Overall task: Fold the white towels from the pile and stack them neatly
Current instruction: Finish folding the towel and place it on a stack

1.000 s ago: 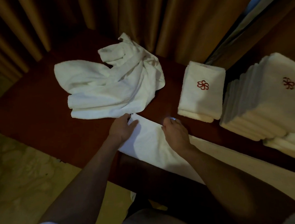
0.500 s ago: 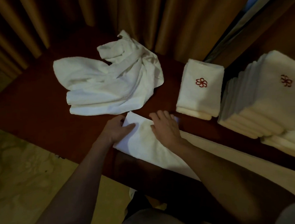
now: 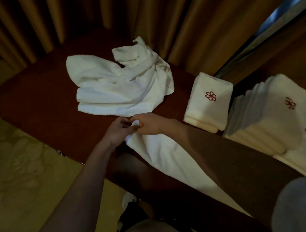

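Observation:
A long white towel [image 3: 170,160] lies folded lengthwise across the dark red table [image 3: 43,106], its near part running under my right forearm. My left hand [image 3: 117,131] and my right hand [image 3: 149,124] meet at its far end, and both pinch the bunched corner between fingers and thumb. Just beyond them sits the loose pile of white towels [image 3: 119,85]. To the right stands a short stack of folded towels [image 3: 209,103] with a red flower mark, and further right a taller stack [image 3: 271,117].
Brown curtains [image 3: 144,19] hang close behind the table. A pale patterned floor [image 3: 28,174] lies at the lower left, past the table's near edge. More folded towels [image 3: 301,162] lie under the tall stack at the far right.
Both hands were lying flat on the towel's far end, apart. They have come together and now pinch the corner, which is bunched up.

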`<state>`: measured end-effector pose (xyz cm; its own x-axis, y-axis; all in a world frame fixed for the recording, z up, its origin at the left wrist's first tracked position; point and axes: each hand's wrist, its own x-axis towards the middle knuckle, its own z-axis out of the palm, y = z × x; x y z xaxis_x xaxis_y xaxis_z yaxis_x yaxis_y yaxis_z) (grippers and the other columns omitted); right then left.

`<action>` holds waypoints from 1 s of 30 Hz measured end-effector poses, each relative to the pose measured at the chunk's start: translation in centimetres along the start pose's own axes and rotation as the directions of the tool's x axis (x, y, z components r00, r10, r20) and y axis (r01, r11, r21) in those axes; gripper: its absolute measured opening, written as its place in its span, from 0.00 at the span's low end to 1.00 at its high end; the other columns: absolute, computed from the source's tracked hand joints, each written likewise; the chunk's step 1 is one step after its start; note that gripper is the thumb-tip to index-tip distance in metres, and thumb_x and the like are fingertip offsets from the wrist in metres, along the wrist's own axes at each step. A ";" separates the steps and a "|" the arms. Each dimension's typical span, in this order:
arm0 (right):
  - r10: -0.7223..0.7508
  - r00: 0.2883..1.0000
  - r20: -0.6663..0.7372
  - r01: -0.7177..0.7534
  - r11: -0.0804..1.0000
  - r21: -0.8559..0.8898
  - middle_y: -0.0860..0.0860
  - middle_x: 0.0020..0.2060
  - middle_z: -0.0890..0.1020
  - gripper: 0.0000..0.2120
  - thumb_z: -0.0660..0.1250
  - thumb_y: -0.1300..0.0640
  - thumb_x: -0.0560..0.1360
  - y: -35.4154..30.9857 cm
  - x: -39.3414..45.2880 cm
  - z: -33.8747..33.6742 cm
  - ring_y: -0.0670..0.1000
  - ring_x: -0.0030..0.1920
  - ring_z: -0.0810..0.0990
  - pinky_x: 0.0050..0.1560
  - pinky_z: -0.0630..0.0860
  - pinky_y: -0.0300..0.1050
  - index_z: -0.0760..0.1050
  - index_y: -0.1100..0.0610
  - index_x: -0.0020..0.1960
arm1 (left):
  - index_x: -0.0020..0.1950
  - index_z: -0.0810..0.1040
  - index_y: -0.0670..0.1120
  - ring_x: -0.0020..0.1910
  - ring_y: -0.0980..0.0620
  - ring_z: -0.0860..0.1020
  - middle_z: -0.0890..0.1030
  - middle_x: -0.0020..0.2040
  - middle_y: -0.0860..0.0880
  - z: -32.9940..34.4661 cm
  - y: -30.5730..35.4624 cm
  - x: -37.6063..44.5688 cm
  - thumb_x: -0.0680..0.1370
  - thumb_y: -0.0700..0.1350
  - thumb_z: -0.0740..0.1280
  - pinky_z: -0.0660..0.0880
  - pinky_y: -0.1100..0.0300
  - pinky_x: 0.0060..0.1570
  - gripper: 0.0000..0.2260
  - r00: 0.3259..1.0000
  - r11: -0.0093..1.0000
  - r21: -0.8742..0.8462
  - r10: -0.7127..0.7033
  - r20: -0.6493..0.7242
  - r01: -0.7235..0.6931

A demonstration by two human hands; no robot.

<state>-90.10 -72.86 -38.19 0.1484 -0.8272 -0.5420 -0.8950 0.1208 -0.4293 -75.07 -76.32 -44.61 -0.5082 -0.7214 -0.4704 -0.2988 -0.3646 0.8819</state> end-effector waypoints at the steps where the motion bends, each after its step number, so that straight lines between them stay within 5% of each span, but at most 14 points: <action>1: 0.020 0.999 0.029 -0.020 1.000 0.001 0.48 0.53 0.77 0.23 0.64 0.62 0.76 0.0 0.2 0.0 0.48 0.52 0.75 0.37 0.65 0.32 0.71 0.54 0.70 | 0.63 0.73 0.43 0.49 0.57 0.79 0.80 0.51 0.50 0.1 0.0 -0.2 0.74 0.45 0.76 0.74 0.67 0.40 0.21 1.000 1.000 -0.025 -0.015 -0.007 0.015; 7: 0.085 0.988 0.132 -0.086 0.996 0.000 0.53 0.55 0.79 0.21 0.65 0.64 0.74 -0.6 0.7 -0.5 0.52 0.51 0.79 0.44 0.75 0.42 0.73 0.53 0.66 | 0.77 0.61 0.45 0.47 0.54 0.79 0.80 0.52 0.46 0.5 -0.7 -1.0 0.73 0.37 0.74 0.74 0.61 0.43 0.36 0.996 0.995 -0.102 -0.021 -0.085 0.012; 11: 0.054 0.998 0.039 -0.050 0.995 -0.086 0.53 0.49 0.80 0.12 0.67 0.64 0.74 -0.3 0.4 -0.6 0.52 0.48 0.77 0.38 0.71 0.40 0.76 0.58 0.56 | 0.81 0.50 0.45 0.54 0.56 0.76 0.76 0.56 0.53 1.7 -0.1 -2.5 0.71 0.53 0.76 0.70 0.61 0.51 0.48 0.980 0.990 -0.139 -0.037 -0.198 0.009; 14: 0.051 0.991 -0.123 -0.053 0.998 -0.013 0.49 0.45 0.78 0.10 0.65 0.63 0.75 0.1 -0.7 -0.7 0.51 0.50 0.78 0.45 0.74 0.44 0.78 0.57 0.54 | 0.80 0.55 0.50 0.60 0.57 0.77 0.77 0.62 0.57 2.7 -1.4 -4.8 0.66 0.67 0.75 0.74 0.60 0.54 0.51 0.983 0.996 -0.090 -0.005 -0.185 -0.012; 19: 0.175 0.933 -0.314 -0.017 0.895 0.446 0.51 0.37 0.84 0.09 0.60 0.62 0.76 0.4 -4.6 -1.5 0.50 0.42 0.84 0.51 0.82 0.50 0.79 0.58 0.48 | 0.65 0.75 0.54 0.53 0.59 0.79 0.80 0.55 0.60 6.2 -4.2 -7.0 0.65 0.67 0.75 0.76 0.64 0.47 0.33 0.991 0.970 0.212 0.129 -0.046 -0.117; 22: 0.161 0.890 -0.426 0.094 0.850 0.518 0.50 0.35 0.83 0.09 0.60 0.62 0.77 0.7 -8.5 -1.5 0.47 0.39 0.84 0.50 0.82 0.48 0.80 0.61 0.48 | 0.58 0.80 0.49 0.50 0.53 0.82 0.84 0.52 0.53 9.2 -4.8 -7.4 0.71 0.67 0.70 0.80 0.54 0.47 0.26 0.967 0.936 0.304 0.224 -0.124 -0.178; 25: 0.180 0.829 -0.529 0.151 0.839 0.522 0.46 0.34 0.83 0.09 0.61 0.60 0.77 2.1 -12.6 -1.1 0.44 0.38 0.83 0.49 0.81 0.47 0.80 0.58 0.46 | 0.50 0.79 0.46 0.44 0.46 0.82 0.83 0.45 0.48 11.6 -5.0 -8.1 0.75 0.63 0.61 0.77 0.54 0.40 0.22 0.929 0.871 0.452 0.311 -0.202 -0.193; 28: 0.243 0.757 -0.607 0.132 0.852 0.506 0.39 0.28 0.78 0.11 0.60 0.60 0.79 4.1 -17.5 0.0 0.38 0.32 0.77 0.37 0.70 0.32 0.80 0.56 0.47 | 0.59 0.75 0.45 0.46 0.46 0.79 0.78 0.50 0.47 13.7 -4.9 -8.9 0.78 0.54 0.65 0.74 0.55 0.41 0.16 0.869 0.676 0.705 0.463 -0.177 -0.216; 30: 0.297 0.715 -0.633 0.144 0.823 0.549 0.42 0.28 0.77 0.10 0.61 0.57 0.81 5.3 -20.4 1.0 0.39 0.30 0.74 0.34 0.66 0.30 0.80 0.57 0.47 | 0.65 0.73 0.48 0.50 0.48 0.78 0.77 0.54 0.48 14.9 -5.0 -9.2 0.77 0.55 0.68 0.75 0.53 0.44 0.20 0.895 0.665 0.719 0.423 -0.137 -0.204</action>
<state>-97.46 -54.78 -30.10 -0.4259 -0.9029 -0.0581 -0.4842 0.2817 -0.8283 -80.93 -59.04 -45.15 -0.4708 -0.8811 -0.0436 -0.6753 0.3282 0.6605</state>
